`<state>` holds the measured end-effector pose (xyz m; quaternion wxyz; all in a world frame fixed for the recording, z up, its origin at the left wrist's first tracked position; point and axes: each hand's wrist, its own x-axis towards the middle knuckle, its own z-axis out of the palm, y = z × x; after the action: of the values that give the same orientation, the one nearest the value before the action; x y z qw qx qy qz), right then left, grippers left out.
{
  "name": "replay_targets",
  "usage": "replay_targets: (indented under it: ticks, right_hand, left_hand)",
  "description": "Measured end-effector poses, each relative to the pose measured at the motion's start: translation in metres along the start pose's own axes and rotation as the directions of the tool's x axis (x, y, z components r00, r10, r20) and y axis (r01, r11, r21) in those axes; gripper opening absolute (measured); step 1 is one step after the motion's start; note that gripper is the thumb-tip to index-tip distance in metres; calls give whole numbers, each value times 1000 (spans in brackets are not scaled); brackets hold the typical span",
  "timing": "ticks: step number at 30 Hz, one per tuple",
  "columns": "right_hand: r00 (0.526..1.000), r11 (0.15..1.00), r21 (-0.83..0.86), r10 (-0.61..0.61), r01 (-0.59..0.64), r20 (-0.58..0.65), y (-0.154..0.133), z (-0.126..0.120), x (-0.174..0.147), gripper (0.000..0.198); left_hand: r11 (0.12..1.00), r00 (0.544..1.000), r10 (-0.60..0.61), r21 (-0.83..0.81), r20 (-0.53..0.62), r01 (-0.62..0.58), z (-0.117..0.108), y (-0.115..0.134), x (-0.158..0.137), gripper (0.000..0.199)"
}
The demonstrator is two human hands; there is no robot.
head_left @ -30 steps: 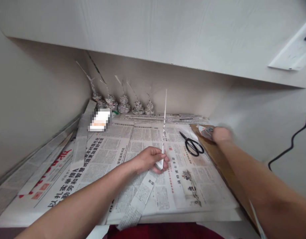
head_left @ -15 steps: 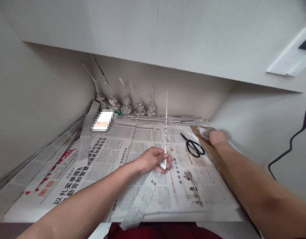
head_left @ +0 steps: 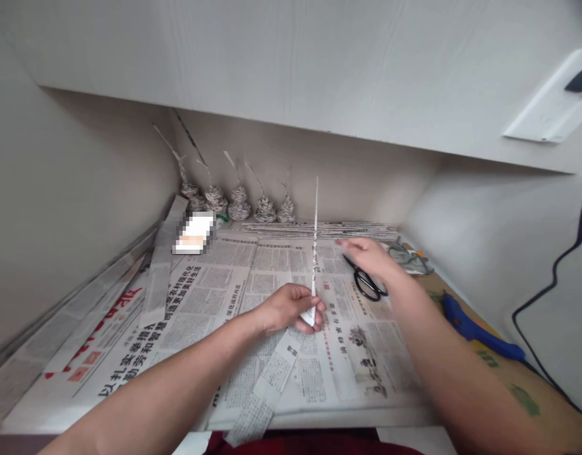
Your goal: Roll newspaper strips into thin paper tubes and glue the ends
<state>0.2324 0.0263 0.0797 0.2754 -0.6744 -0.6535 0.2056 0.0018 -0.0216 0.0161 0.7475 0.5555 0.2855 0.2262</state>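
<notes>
My left hand (head_left: 293, 308) pinches the lower end of a thin rolled newspaper stick (head_left: 315, 253), which stands almost upright. From under that hand a strip of newspaper (head_left: 274, 376) trails toward the front edge. Palm turned down, my right hand (head_left: 366, 256) reaches in over the table with its fingers stretched to the left and a little blurred. I see nothing in it. Just below it lies a pair of black-handled scissors (head_left: 368, 284), partly covered by the hand.
Newspaper sheets (head_left: 224, 272) cover the table. At the back stand several woven paper gourd shapes (head_left: 239, 202), beside a row of paper sticks (head_left: 333, 229). To the right are a crumpled plastic bag (head_left: 407, 256), a blue-handled tool (head_left: 478, 328) and cardboard (head_left: 532, 379). A low panel (head_left: 272, 57) overhangs.
My right hand has left the plastic bag at the right and swung left to above the scissors. The bag and blue-handled tool now show. The left hand keeps its grip on the stick.
</notes>
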Motion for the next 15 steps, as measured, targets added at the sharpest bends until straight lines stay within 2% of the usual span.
replay_targets:
  ticks: [2, 3, 6, 10, 15]
  right_hand:
    - [963, 916, 400, -92, -17, 251, -18, 21, -13, 41]
    - [949, 864, 502, -134, -29, 285, -24, 30, -18, 40]
    - [955, 749, 662, -172, -34, 243, -28, 47, -25, 34]
    - [983, 624, 777, -79, -82, 167, -20, 54, -23, 27]
    - [995, 568, 819, -5, -77, 98, -16, 55, -23, 28]
  left_hand:
    - [1000, 1000, -2, 6, -2, 2, 0, 0, 0, 41]
    - [1000, 1000, -5, 12, 3, 5, 1, -1, 0, 41]
    - [999, 1000, -14, 45, 21, 13, 1, -3, 1, 39]
    - [993, 999, -36, 109, 8, 35, 4, -5, 2, 36]
    - [987, 999, -46, 153, -18, 48, 7, -3, -1, 36]
